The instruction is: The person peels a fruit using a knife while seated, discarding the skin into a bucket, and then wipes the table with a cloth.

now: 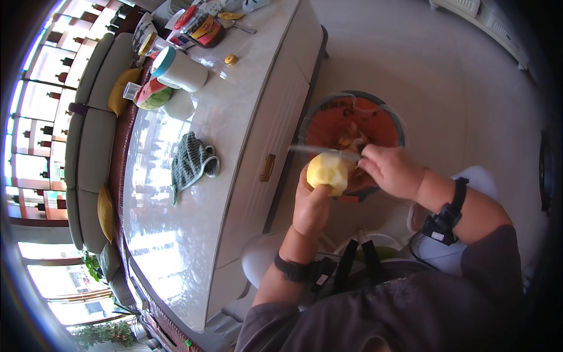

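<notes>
My left hand (311, 209) grips a pale yellow, peeled round fruit (326, 172), perhaps an apple, from below. Several flat facets show on its surface. My right hand (393, 170) is shut on a knife (314, 149), whose blurred blade points left across the top of the fruit. Whether the edge touches the flesh I cannot tell. Both hands are above a round bin (321, 115) with a red-orange inside, a dark rim and a clear plastic liner. Peelings (350, 137) lie in it, partly hidden by my right hand and the knife.
To the left stands a glossy table (237, 145) with a drawer handle (267, 167). On it are a grey-green cloth (193, 160), a cut watermelon piece (154, 96), a white canister (189, 72), a red-lidded jar (203, 30) and a small yellow cap (231, 60). A sofa (94, 149) is beyond.
</notes>
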`<state>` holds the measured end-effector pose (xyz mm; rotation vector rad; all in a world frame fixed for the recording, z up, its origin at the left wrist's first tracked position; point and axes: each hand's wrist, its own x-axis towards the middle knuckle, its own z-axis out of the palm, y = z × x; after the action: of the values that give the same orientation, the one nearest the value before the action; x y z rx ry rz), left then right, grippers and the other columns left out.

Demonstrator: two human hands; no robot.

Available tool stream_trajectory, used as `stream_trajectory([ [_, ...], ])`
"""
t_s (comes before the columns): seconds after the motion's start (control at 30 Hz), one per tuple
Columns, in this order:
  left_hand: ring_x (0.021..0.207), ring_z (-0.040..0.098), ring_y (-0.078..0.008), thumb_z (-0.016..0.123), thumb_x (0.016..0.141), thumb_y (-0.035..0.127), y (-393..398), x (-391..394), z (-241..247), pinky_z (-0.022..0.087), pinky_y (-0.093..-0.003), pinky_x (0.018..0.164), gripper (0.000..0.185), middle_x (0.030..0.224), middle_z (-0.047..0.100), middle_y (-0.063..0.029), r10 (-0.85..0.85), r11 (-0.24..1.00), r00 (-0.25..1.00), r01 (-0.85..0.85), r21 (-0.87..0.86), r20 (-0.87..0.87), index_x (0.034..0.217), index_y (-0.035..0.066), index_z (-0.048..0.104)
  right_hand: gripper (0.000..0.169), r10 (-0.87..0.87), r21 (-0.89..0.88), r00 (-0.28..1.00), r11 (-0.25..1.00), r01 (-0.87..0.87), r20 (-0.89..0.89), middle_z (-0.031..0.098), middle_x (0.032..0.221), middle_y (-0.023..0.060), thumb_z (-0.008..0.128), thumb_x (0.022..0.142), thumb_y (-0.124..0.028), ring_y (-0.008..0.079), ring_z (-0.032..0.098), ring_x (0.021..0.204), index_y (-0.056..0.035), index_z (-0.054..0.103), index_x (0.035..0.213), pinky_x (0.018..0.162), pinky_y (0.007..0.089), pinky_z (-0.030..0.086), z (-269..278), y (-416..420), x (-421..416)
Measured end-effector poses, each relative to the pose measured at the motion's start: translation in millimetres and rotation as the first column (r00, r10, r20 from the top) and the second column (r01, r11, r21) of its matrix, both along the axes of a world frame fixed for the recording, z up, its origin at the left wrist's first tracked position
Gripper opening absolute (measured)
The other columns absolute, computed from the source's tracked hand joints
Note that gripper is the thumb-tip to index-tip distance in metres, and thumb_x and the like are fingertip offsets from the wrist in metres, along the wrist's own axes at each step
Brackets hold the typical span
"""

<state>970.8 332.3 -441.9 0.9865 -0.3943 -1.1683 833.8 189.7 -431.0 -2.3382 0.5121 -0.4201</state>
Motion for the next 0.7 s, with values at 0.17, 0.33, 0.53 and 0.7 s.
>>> stream_trajectory([
  [0.17, 0.112, 0.048, -0.0241, 0.046, 0.074, 0.008, -1, 7, -6, 0.038, -0.0366, 0.096, 0.051, 0.121, 0.050, -0.0136, -0.063, 0.990, 0.997, 0.056, -0.130, -0.046, 0.124, 0.001, 0.041, 0.022, -0.031, 0.085, 0.999, 0.996, 0.032, -0.008, 0.060, 0.066, 0.0140, 0.050, 0.090, -0.024, 0.0328, 0.060, 0.063, -0.0044, 0.051, 0.080, 0.055, 0.0399, 0.047, 7, -9, -2],
  [0.33, 0.108, 0.052, -0.0276, 0.048, 0.076, 0.014, 1, 3, -9, 0.044, -0.0389, 0.091, 0.052, 0.117, 0.051, -0.0164, -0.001, 1.000, 0.997, 0.002, 0.020, -0.079, 0.124, -0.001, 0.036, 0.020, 0.180, -0.141, 0.983, 0.975, -0.172, 0.047, 0.058, 0.064, 0.0079, 0.054, 0.087, -0.025, 0.0268, 0.059, 0.059, -0.0075, 0.051, 0.078, 0.053, 0.0358, 0.047, 15, 0, -3],
  [0.53, 0.106, 0.052, -0.0281, 0.048, 0.078, 0.016, 2, 3, -14, 0.049, -0.0412, 0.084, 0.050, 0.116, 0.051, -0.0159, 0.003, 0.998, 0.997, -0.009, 0.066, 0.080, 0.124, 0.000, 0.035, 0.022, 0.027, -0.209, 0.999, 0.978, -0.020, 0.032, 0.060, 0.067, 0.0101, 0.053, 0.087, -0.027, 0.0290, 0.059, 0.061, -0.0068, 0.052, 0.078, 0.055, 0.0383, 0.048, -2, -10, -2],
  [0.7, 0.102, 0.056, -0.0280, 0.049, 0.081, 0.021, 1, 4, 1, 0.054, -0.0414, 0.072, 0.046, 0.114, 0.052, -0.0161, -0.026, 0.992, 0.997, 0.034, 0.122, -0.067, 0.121, 0.000, 0.039, 0.023, 0.089, -0.108, 0.996, 0.990, -0.088, 0.003, 0.059, 0.065, 0.0103, 0.053, 0.087, -0.027, 0.0290, 0.059, 0.060, -0.0063, 0.052, 0.076, 0.054, 0.0384, 0.046, 10, -12, -6],
])
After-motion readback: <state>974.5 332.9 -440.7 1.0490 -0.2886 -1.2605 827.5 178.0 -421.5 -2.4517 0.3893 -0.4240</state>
